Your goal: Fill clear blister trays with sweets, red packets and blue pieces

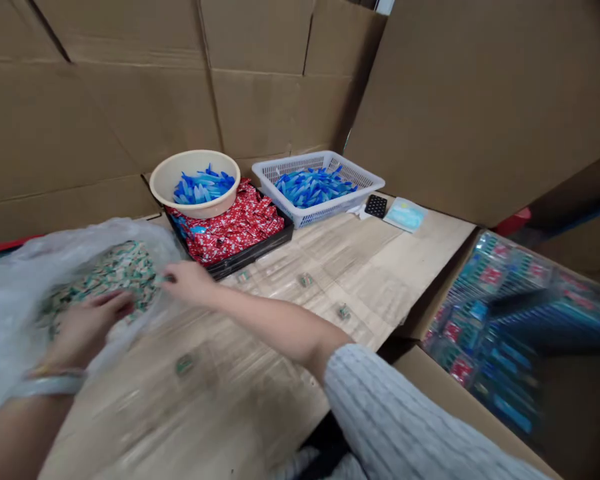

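My left hand (pixel 87 327), blurred by motion, reaches over a clear plastic bag (pixel 15 287) of small green-and-beige pieces (pixel 130 267). Its fingers are bent together at the heap, and what lies between them is too smeared to make out. At the right rim of the bag, my right hand (pixel 190 283) is closed in a pinch, with a small dark green piece (pixel 169 278) at the fingertips. On the table, clear plastic packs lie apart, each with a small green piece inside; one pack (pixel 184 363) is nearest me, another pack (pixel 343 311) farther right.
A cream bowl (pixel 163 180) of blue pointed pieces rests on red patterned wrappers (pixel 230 233) in a black tray (pixel 255 253). Beside it stands a white basket (pixel 320 217) of similar blue pieces. A face mask (pixel 406 215) lies rightward. An open carton (pixel 445 293) holds packaged goods.
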Motion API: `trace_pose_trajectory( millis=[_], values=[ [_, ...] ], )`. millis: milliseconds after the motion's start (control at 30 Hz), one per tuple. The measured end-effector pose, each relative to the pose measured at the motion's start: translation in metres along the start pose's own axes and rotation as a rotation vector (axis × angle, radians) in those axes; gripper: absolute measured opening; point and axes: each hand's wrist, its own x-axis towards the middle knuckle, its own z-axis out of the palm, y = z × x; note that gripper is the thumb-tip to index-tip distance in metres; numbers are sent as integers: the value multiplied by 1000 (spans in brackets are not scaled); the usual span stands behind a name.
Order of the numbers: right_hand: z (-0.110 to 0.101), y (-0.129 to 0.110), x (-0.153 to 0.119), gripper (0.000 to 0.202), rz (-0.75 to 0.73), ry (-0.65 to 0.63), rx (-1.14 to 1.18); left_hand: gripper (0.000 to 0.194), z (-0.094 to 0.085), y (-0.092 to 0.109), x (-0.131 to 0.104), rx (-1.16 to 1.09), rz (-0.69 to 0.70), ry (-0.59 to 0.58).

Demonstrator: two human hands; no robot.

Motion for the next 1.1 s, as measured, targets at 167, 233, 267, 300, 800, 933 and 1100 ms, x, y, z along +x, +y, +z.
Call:
trace_pose_trajectory(
  millis=[167,233,267,300,800,933,1100],
  values=[
    [-124,111,-85,13,171,262,278,27,119,146,-18,-383,122,-196],
    [-173,157,-120,11,287,368,309,25,171,191,-16,-265,277,-226],
    [-195,178,-137,11,343,408,297,25,195,209,-14,-191,337,-218],
    [-215,199,-152,11,385,442,283,26,217,224,-11,-93,392,-217],
    [-268,371,-120,19,178,23,-311,29,296,234,11,422,550,-199],
    [-267,373,-109,21,114,-127,-380,30,302,238,8,389,602,-203],
    [-263,370,-107,21,87,-210,-380,29,302,236,6,407,622,-173]
  ],
)
